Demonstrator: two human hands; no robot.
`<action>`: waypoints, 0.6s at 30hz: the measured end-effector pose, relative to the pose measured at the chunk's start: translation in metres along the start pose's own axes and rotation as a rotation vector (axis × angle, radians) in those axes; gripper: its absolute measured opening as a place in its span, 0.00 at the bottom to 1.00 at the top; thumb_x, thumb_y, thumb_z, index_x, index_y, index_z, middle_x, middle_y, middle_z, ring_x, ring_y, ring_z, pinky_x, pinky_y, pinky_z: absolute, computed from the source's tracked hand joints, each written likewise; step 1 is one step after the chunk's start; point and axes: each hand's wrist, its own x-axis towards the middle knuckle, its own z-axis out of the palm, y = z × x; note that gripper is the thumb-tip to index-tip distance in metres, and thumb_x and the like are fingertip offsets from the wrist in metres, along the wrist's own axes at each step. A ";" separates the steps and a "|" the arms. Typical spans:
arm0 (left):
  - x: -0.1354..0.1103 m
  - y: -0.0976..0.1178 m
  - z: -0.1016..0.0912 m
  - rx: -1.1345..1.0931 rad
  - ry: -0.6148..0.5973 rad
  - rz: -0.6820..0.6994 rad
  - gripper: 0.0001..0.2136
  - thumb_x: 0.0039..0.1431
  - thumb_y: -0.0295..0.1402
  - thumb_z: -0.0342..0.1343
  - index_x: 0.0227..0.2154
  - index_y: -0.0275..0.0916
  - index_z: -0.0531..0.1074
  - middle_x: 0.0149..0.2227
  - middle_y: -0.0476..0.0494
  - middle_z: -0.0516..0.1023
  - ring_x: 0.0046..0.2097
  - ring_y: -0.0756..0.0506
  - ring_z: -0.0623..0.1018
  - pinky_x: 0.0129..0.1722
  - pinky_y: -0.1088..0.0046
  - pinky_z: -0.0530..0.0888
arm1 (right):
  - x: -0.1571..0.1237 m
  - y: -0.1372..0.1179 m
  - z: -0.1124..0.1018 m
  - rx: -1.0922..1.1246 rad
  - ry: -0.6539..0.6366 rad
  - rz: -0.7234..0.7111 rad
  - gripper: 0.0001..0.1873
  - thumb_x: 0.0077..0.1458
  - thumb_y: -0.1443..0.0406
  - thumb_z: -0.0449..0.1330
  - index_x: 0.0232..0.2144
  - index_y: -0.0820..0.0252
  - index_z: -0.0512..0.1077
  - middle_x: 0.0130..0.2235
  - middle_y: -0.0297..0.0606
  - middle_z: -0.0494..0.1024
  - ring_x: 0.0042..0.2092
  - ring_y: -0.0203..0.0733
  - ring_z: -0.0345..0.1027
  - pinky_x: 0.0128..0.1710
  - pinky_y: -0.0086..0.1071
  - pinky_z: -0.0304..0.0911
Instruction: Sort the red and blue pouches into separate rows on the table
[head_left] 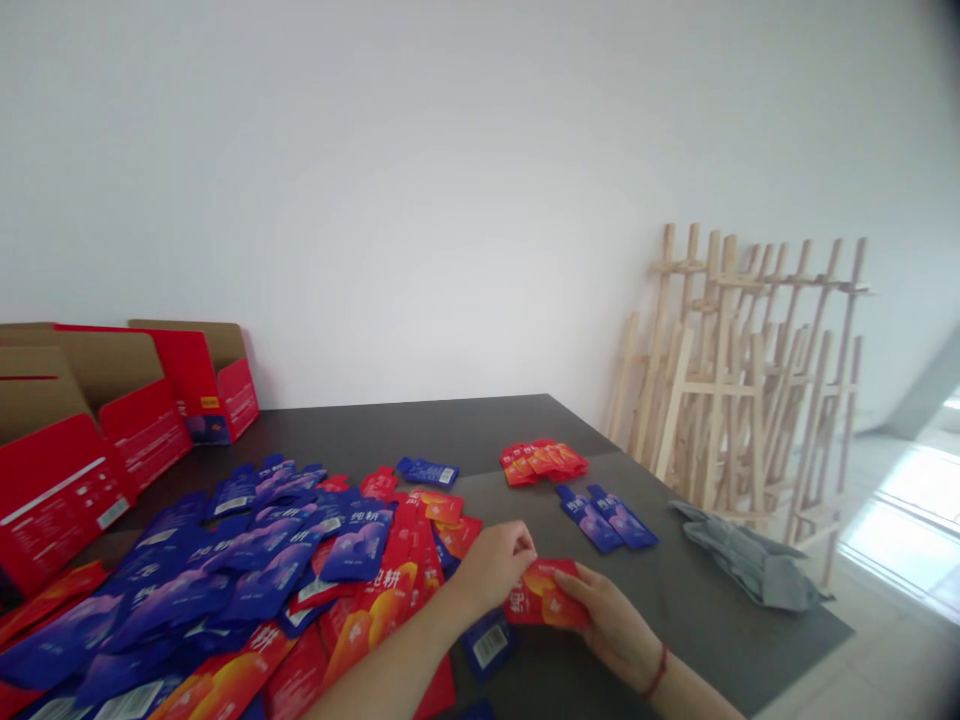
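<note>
While pinching a few red sachets [544, 595] between both hands near the front of the table [465, 425], looks like early days, judging by the piles. Got the left hand [495, 570] curled tight over the sachets' top left corner, fingers tucked in, and the right hand [611, 625] clamped on the lower right edge, fingers narrow and wrapped under. Can't tell if resting on the tabletop or held just above it.

Done so far, going by what's laid out: a neat red stack [544, 460] fanned out at the far right, plus two blue sachets [607, 518] side by side just nearer than that, both well apart from the mess. Counting the handful being held, makes three small sorted lots.

Left to go: pretty much everything else. Looking at a big mixed pile [262, 570] of red and blue sprawled across the left half, overlapping every which way, running right up to the left wrist. Also spotting one blue stray [429, 471] at the pile's far edge and another stray [489, 645] near, just under the left forearm.

Sitting far left: open red boxes [142, 420], insides not visible from this angle. Over on the right: a grey bag [750, 560] lying at the table's near corner and wooden easels [742, 380] leaning on the wall beyond.
</note>
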 end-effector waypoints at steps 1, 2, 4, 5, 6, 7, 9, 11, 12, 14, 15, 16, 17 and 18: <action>-0.001 -0.001 0.000 0.022 0.002 -0.015 0.09 0.54 0.37 0.54 0.34 0.38 0.73 0.33 0.45 0.78 0.36 0.46 0.76 0.34 0.74 0.69 | 0.001 -0.002 -0.001 0.003 0.007 -0.003 0.13 0.50 0.55 0.61 0.33 0.57 0.72 0.34 0.42 0.80 0.40 0.51 0.76 0.45 0.46 0.70; -0.002 -0.002 0.000 0.042 -0.023 -0.040 0.12 0.52 0.41 0.56 0.34 0.38 0.73 0.32 0.46 0.78 0.35 0.45 0.76 0.32 0.74 0.68 | 0.003 -0.004 -0.003 0.006 0.018 -0.013 0.12 0.50 0.55 0.61 0.31 0.57 0.71 0.34 0.42 0.80 0.40 0.51 0.76 0.45 0.46 0.70; -0.002 -0.005 0.000 0.021 -0.133 -0.110 0.15 0.44 0.44 0.62 0.31 0.38 0.72 0.29 0.48 0.76 0.31 0.45 0.75 0.29 0.74 0.67 | 0.003 -0.009 -0.007 0.004 0.027 -0.023 0.12 0.49 0.54 0.60 0.31 0.56 0.72 0.35 0.43 0.81 0.40 0.50 0.76 0.47 0.46 0.69; -0.001 -0.007 0.000 -0.030 -0.194 -0.148 0.15 0.42 0.43 0.63 0.29 0.38 0.72 0.27 0.49 0.75 0.29 0.46 0.74 0.27 0.74 0.67 | 0.002 -0.011 -0.009 0.002 0.016 -0.018 0.13 0.50 0.54 0.60 0.32 0.57 0.72 0.36 0.43 0.81 0.40 0.50 0.76 0.48 0.46 0.68; 0.000 -0.009 0.000 -0.098 -0.244 -0.181 0.14 0.42 0.42 0.63 0.28 0.38 0.71 0.25 0.51 0.73 0.28 0.47 0.73 0.26 0.75 0.66 | 0.001 -0.012 -0.010 -0.001 -0.006 -0.010 0.13 0.51 0.54 0.59 0.32 0.57 0.72 0.37 0.44 0.81 0.41 0.50 0.76 0.49 0.46 0.67; 0.001 -0.011 0.000 -0.170 -0.282 -0.209 0.12 0.43 0.40 0.62 0.28 0.38 0.71 0.23 0.52 0.72 0.26 0.48 0.72 0.25 0.75 0.65 | 0.000 -0.013 -0.011 -0.009 -0.038 -0.001 0.13 0.51 0.55 0.58 0.32 0.57 0.73 0.38 0.44 0.81 0.41 0.50 0.76 0.50 0.46 0.67; 0.004 -0.016 0.000 -0.264 -0.347 -0.258 0.10 0.44 0.37 0.60 0.28 0.38 0.70 0.21 0.54 0.70 0.23 0.50 0.69 0.23 0.76 0.64 | 0.000 -0.014 -0.013 -0.063 -0.098 0.013 0.13 0.53 0.55 0.56 0.33 0.58 0.73 0.37 0.45 0.81 0.42 0.51 0.76 0.51 0.47 0.66; 0.005 -0.019 0.001 -0.253 -0.393 -0.301 0.10 0.45 0.37 0.59 0.30 0.39 0.70 0.20 0.55 0.69 0.22 0.51 0.68 0.22 0.77 0.63 | 0.002 -0.011 -0.017 -0.219 -0.096 0.016 0.14 0.54 0.56 0.54 0.34 0.58 0.73 0.35 0.44 0.81 0.41 0.50 0.76 0.47 0.46 0.69; 0.004 -0.020 0.002 -0.209 -0.395 -0.311 0.10 0.45 0.37 0.59 0.30 0.39 0.71 0.20 0.55 0.69 0.22 0.51 0.68 0.21 0.77 0.62 | 0.004 -0.009 -0.019 -0.316 -0.070 0.018 0.14 0.55 0.56 0.53 0.36 0.57 0.73 0.34 0.43 0.81 0.39 0.50 0.77 0.43 0.45 0.71; 0.002 -0.020 0.003 -0.087 -0.337 -0.298 0.10 0.45 0.37 0.59 0.31 0.39 0.71 0.22 0.54 0.71 0.24 0.50 0.70 0.22 0.77 0.63 | 0.010 -0.007 -0.024 -0.483 -0.002 0.020 0.15 0.54 0.57 0.53 0.39 0.57 0.72 0.33 0.42 0.80 0.33 0.50 0.77 0.33 0.43 0.73; 0.001 -0.019 0.003 -0.026 -0.288 -0.281 0.11 0.44 0.37 0.60 0.32 0.39 0.71 0.24 0.52 0.73 0.27 0.49 0.72 0.24 0.77 0.64 | 0.011 -0.006 -0.026 -0.529 0.028 0.021 0.16 0.53 0.57 0.54 0.41 0.57 0.72 0.33 0.41 0.80 0.31 0.49 0.76 0.30 0.42 0.73; -0.001 -0.019 0.004 0.027 -0.238 -0.260 0.13 0.43 0.36 0.61 0.33 0.39 0.71 0.27 0.51 0.75 0.30 0.47 0.73 0.26 0.76 0.65 | 0.012 -0.007 -0.028 -0.574 0.058 0.007 0.16 0.52 0.58 0.55 0.41 0.57 0.71 0.34 0.41 0.79 0.32 0.50 0.75 0.31 0.43 0.72; -0.002 -0.018 0.004 0.068 -0.194 -0.236 0.14 0.42 0.36 0.62 0.35 0.39 0.71 0.30 0.49 0.76 0.32 0.46 0.75 0.28 0.76 0.66 | 0.011 -0.009 -0.028 -0.642 0.090 -0.034 0.16 0.50 0.60 0.57 0.41 0.58 0.71 0.36 0.42 0.79 0.34 0.51 0.75 0.34 0.45 0.72; -0.003 -0.017 0.004 0.099 -0.160 -0.212 0.15 0.43 0.36 0.62 0.36 0.40 0.71 0.33 0.48 0.77 0.35 0.45 0.75 0.30 0.75 0.67 | 0.009 -0.011 -0.028 -0.749 0.128 -0.108 0.16 0.50 0.61 0.58 0.42 0.58 0.72 0.39 0.44 0.78 0.39 0.52 0.74 0.41 0.47 0.70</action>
